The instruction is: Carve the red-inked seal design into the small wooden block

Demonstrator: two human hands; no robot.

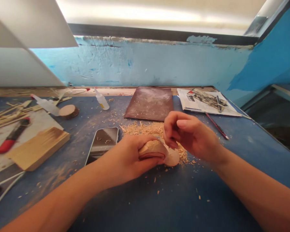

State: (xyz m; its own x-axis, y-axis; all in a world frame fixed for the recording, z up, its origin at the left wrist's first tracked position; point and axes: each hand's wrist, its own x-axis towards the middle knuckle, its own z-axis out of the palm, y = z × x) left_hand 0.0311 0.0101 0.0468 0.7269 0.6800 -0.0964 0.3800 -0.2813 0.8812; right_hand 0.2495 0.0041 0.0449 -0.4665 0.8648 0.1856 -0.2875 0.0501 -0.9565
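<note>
My left hand [127, 154] is wrapped around a carved piece of pale wood [153, 149], thumb below and fingers over the top. A reddish line runs along the lower side of the wood. At its right end shows a pale rounded part [172, 157]; I cannot tell whether it belongs to the same piece. Just to the right, my right hand [190, 135] is raised with its fingers curled in and the thumb over them. Whether anything small sits inside those fingers is hidden. Wood shavings [145, 128] lie heaped behind both hands.
A phone [105, 141] lies left of my left hand. Further left are a wood block [39, 146], a red-and-black-handled tool [13, 137], a wood slice [69, 111] and a glue bottle [102, 100]. Behind are a brown sheet [149, 103], papers [187, 100] and a pencil [216, 126].
</note>
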